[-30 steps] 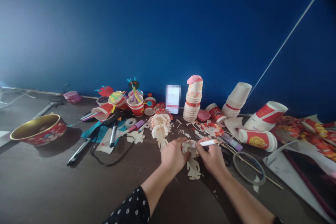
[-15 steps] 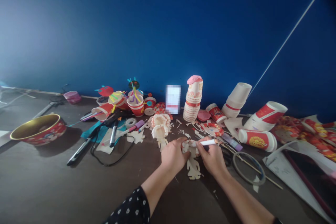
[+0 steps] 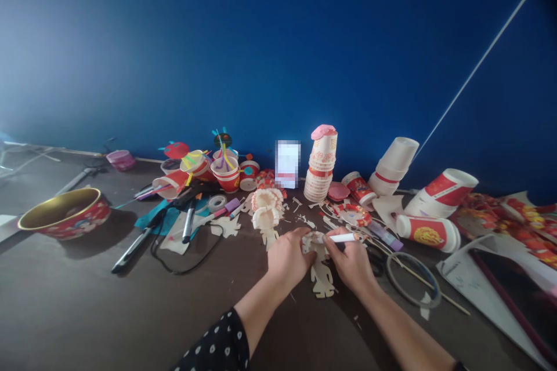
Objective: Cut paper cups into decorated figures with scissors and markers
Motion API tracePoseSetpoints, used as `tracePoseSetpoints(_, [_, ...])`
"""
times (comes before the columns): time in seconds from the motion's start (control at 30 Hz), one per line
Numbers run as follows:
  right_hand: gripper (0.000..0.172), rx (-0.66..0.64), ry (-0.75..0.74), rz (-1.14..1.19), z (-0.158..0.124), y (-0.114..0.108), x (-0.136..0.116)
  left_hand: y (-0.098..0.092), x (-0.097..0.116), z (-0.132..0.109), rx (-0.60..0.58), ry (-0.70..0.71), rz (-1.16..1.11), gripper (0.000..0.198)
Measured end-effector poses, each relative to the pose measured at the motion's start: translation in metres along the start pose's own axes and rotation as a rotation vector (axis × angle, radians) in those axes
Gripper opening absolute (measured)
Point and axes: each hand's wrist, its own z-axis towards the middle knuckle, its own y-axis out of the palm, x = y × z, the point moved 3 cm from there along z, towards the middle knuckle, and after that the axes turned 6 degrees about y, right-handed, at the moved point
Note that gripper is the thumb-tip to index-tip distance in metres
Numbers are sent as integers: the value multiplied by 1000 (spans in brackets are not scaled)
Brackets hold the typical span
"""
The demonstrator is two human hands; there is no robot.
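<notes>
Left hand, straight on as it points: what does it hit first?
The left hand is already at the head of the paper cutout figure, so that comes first. Past it, probably paper scraps, though depth is unclear.

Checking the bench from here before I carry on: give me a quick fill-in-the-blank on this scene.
The white marker is in the ____ hand.
The left hand rests on a paper cut-out shaped like a ____.
The stack of paper cups has a ____ piece on top.
The bowl has a ____ rim.

Missing words: right; person; pink; gold.
</notes>
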Motion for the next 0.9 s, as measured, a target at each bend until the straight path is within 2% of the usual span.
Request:
tracePoseSetpoints(0.47, [29, -18, -17, 16, 0, 2, 0, 1, -1, -1, -18, -7, 0, 45])
tracePoseSetpoints(0.7, [27, 45, 28, 55, 0, -1, 3, -2, 3, 0, -37, -38, 2, 46])
tracePoseSetpoints(0.9, [26, 43, 39, 25, 0, 0, 5, -2, 3, -1, -34, -40, -15, 48])
